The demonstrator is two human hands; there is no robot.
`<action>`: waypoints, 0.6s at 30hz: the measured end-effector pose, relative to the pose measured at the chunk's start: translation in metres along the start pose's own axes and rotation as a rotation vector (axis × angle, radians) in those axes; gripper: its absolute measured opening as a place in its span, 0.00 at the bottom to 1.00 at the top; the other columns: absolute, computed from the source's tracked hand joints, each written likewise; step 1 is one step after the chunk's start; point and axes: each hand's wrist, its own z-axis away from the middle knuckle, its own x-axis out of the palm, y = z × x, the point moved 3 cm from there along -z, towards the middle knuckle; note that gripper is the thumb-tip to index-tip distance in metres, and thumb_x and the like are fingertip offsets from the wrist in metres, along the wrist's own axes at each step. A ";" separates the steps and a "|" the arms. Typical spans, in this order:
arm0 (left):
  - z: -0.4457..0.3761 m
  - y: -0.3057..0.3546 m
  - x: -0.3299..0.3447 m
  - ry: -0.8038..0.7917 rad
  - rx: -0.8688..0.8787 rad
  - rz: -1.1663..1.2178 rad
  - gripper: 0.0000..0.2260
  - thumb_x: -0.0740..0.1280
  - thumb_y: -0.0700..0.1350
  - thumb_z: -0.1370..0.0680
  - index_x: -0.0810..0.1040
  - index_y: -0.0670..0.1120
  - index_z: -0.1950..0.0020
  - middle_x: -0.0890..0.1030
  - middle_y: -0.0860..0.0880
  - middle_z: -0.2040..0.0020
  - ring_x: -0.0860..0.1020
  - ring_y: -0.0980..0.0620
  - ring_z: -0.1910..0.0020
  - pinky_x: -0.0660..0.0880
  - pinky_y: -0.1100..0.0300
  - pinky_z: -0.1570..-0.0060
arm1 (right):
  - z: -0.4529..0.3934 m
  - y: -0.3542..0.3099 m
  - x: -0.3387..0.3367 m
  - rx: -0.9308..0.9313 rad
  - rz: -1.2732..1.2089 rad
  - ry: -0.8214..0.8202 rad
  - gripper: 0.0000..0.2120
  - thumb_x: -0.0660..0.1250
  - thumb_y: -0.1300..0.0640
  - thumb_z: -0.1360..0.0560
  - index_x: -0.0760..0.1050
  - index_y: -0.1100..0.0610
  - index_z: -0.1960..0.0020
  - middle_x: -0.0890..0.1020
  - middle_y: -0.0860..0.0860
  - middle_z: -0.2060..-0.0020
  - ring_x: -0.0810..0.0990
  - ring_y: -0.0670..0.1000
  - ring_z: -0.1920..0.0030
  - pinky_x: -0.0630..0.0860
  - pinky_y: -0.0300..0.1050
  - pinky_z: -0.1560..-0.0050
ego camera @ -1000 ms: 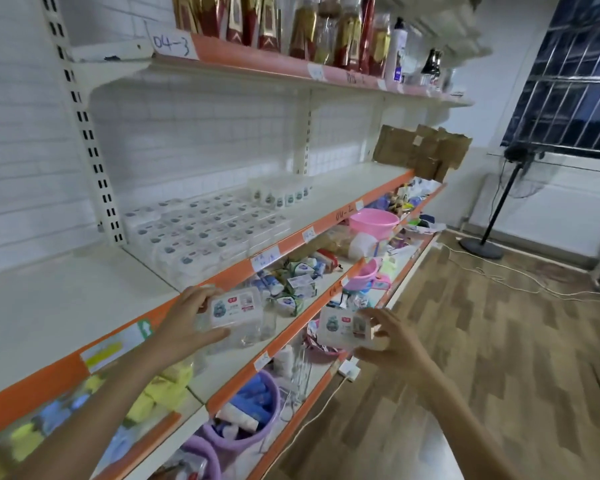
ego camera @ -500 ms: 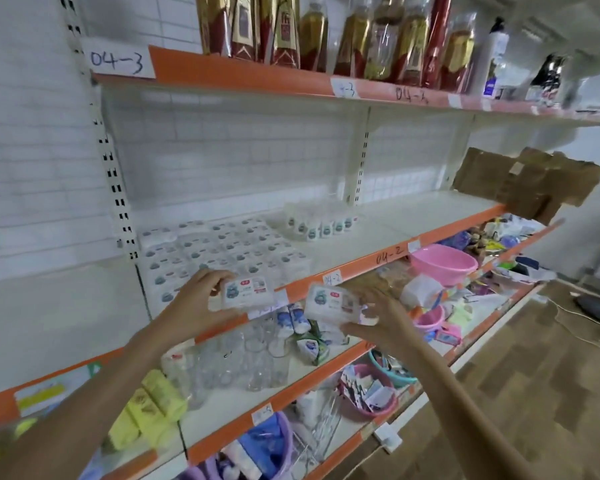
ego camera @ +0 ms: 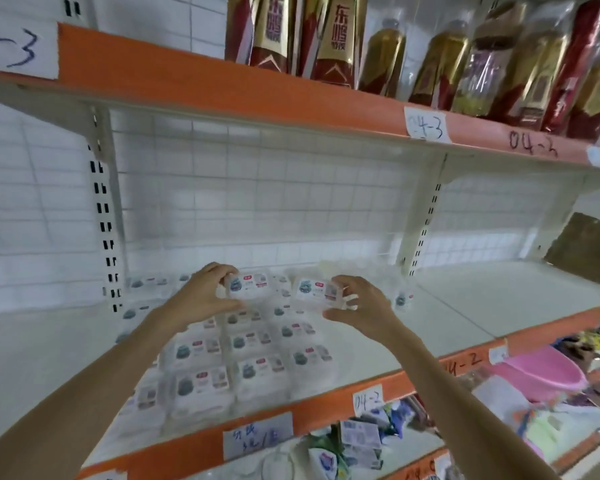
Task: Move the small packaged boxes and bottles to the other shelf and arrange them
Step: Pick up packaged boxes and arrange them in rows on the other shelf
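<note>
Rows of boxes on shelf, beneath bottles

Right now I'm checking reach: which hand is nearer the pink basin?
Right. The right hand is up-left of the pink basin; the left hand is farther left still.

Two small clear boxes with white labels are held up side by side over the white shelf. The left box is gripped by the left hand. The right box is pinched by the right hand. Below them, many more boxes of the same kind are laid flat in neat rows on the shelf. A small bottle is seen just right of them, too blurred to tell more.
</note>
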 end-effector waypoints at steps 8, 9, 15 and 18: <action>-0.062 -0.024 0.017 -0.100 -0.124 -0.448 0.30 0.64 0.59 0.26 0.62 0.48 0.27 0.68 0.47 0.31 0.65 0.49 0.33 0.56 0.59 0.34 | -0.104 0.038 0.038 -0.004 -0.003 -0.154 0.31 0.75 0.55 0.33 0.68 0.57 0.33 0.73 0.53 0.38 0.74 0.49 0.46 0.72 0.42 0.41; -0.065 -0.029 0.020 -0.113 -0.145 -0.475 0.30 0.63 0.59 0.25 0.61 0.48 0.27 0.68 0.47 0.31 0.64 0.49 0.33 0.56 0.60 0.34 | -0.114 0.040 0.043 -0.012 0.001 -0.180 0.32 0.75 0.55 0.32 0.67 0.57 0.32 0.72 0.53 0.37 0.74 0.50 0.45 0.71 0.40 0.42; -0.067 -0.049 0.027 -0.055 -0.249 -0.558 0.30 0.62 0.60 0.25 0.63 0.47 0.28 0.68 0.47 0.31 0.63 0.49 0.32 0.58 0.59 0.32 | -0.166 0.055 0.076 -0.083 0.007 -0.382 0.33 0.73 0.54 0.29 0.63 0.58 0.29 0.70 0.54 0.35 0.69 0.45 0.47 0.64 0.33 0.49; -0.063 -0.052 0.029 -0.011 -0.244 -0.570 0.26 0.61 0.58 0.23 0.65 0.47 0.29 0.67 0.48 0.30 0.63 0.50 0.32 0.56 0.61 0.33 | -0.177 0.056 0.091 -0.111 -0.014 -0.435 0.32 0.72 0.54 0.28 0.63 0.57 0.28 0.71 0.54 0.36 0.70 0.46 0.48 0.65 0.33 0.50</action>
